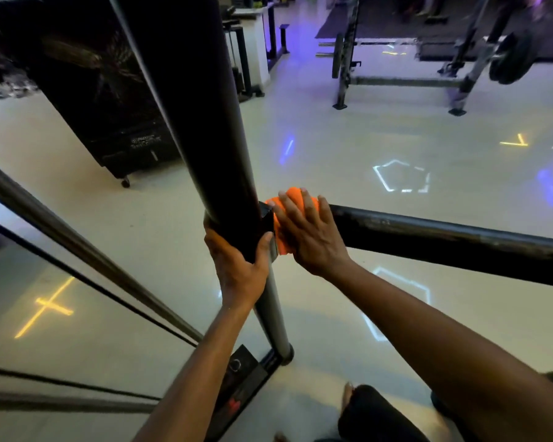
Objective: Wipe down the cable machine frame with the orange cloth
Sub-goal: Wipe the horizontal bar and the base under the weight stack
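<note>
two hands are on the cable machine frame [224, 161]. your left hand [237, 266] wraps its grip around the upright post, thumb across the front. just to its right, your right hand [307, 234] presses the bunched orange cloth [292, 196] with near-straight, spread fingers against the joint where the horizontal bar [444, 237] meets the post. below both grips lies the pale floor [364, 138].
</note>
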Motion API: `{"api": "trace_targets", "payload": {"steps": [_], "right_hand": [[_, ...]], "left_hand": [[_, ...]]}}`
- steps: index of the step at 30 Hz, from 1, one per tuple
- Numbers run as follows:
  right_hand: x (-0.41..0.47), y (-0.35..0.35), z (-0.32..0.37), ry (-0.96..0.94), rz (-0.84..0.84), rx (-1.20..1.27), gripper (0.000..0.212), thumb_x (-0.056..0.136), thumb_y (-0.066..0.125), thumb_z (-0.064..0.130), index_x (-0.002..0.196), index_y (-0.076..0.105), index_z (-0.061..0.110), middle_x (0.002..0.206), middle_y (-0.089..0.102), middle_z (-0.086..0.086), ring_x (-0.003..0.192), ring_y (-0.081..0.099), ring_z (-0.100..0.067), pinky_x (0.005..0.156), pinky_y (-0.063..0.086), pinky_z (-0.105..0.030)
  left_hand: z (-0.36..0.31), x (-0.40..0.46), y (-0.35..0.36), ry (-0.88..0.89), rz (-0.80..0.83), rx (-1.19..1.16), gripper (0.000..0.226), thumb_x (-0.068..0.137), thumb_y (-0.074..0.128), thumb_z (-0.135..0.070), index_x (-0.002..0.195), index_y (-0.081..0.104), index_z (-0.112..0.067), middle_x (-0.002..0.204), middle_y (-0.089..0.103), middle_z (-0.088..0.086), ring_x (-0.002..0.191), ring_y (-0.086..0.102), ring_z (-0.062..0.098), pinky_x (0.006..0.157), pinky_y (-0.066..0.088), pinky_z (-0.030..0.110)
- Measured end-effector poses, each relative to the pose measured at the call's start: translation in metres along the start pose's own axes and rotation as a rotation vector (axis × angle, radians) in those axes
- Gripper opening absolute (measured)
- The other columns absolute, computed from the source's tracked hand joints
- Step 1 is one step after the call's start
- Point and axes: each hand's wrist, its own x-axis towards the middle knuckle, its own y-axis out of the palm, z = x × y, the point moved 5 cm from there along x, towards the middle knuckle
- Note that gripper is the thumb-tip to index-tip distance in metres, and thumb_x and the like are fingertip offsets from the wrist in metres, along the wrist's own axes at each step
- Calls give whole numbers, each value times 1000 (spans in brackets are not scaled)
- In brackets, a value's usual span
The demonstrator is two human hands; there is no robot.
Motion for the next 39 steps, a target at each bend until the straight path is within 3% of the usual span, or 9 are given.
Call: {"api": "trace_targets", "payload": {"steps": [6, 12, 13, 17, 19, 23, 28, 35, 39], "right_hand": [[-21, -9, -14, 167, -75, 96, 79, 100, 54, 19, 173, 26, 27, 179, 26, -4, 165, 21, -40, 132, 20, -53], [0, 3, 14, 117, -116, 96, 57, 118, 37, 41, 170, 35, 19, 177, 31, -8, 164, 25, -42, 132, 23, -56], [-1, 6, 11, 97, -124, 58, 56, 118, 36, 38, 170, 34, 20, 177, 30, -8, 162, 27, -44, 131, 23, -58], [-24, 7, -17, 184, -137, -3, 71, 103, 55, 21, 171, 33, 23, 176, 30, -9, 160, 29, -45, 132, 19, -59], [-32, 3, -23, 250, -142, 9, 74, 101, 58, 22, 171, 32, 23, 176, 29, -9, 162, 24, -45, 132, 17, -60], [-12, 9, 14, 219, -186, -5, 59, 115, 45, 42, 170, 36, 21, 176, 31, -10, 164, 15, -49, 130, 12, -71], [-13, 17, 3, 148, -190, -59, 60, 111, 47, 24, 170, 35, 23, 175, 35, -9, 163, 24, -45, 130, 19, -68], [-22, 14, 2, 328, -157, -74, 77, 99, 55, 30, 171, 30, 25, 176, 30, -7, 162, 21, -50, 130, 13, -69], [-4, 25, 16, 315, -132, -80, 68, 104, 51, 36, 169, 36, 23, 173, 36, -8, 162, 23, -48, 131, 13, -69]], "left_hand": [[2, 1, -4, 16, 63, -16, 112, 89, 87, -42, 167, 8, -26, 163, 35, 2, 150, 42, 23, 121, 45, 51], [-4, -2, -3, 45, 59, -25, 113, 89, 88, -37, 167, 12, -11, 164, 32, 1, 152, 36, 18, 124, 29, 22], [-4, -1, -3, 44, 71, -32, 113, 89, 88, -38, 167, 11, -12, 163, 31, -3, 151, 36, 16, 124, 30, 21], [1, -1, -4, 28, 97, -41, 113, 90, 87, -40, 168, 7, -22, 165, 32, 1, 152, 40, 23, 122, 44, 51], [2, -1, -4, 13, 100, -46, 113, 90, 86, -42, 168, 5, -27, 164, 32, 1, 150, 42, 25, 118, 48, 55], [2, -1, -4, 5, 117, -51, 114, 90, 85, -44, 168, 4, -24, 164, 32, 1, 151, 40, 22, 121, 45, 50], [-1, -2, -6, 13, 107, -51, 113, 91, 86, -38, 169, 6, -18, 165, 30, 2, 150, 35, 11, 120, 39, 29], [0, -2, -2, 5, 90, -77, 115, 91, 85, -42, 169, 3, -23, 166, 29, -1, 152, 38, 20, 121, 46, 48], [-1, -2, -3, 19, 62, -57, 115, 92, 85, -39, 169, 4, -15, 167, 26, -1, 153, 31, 10, 126, 37, 33]]}}
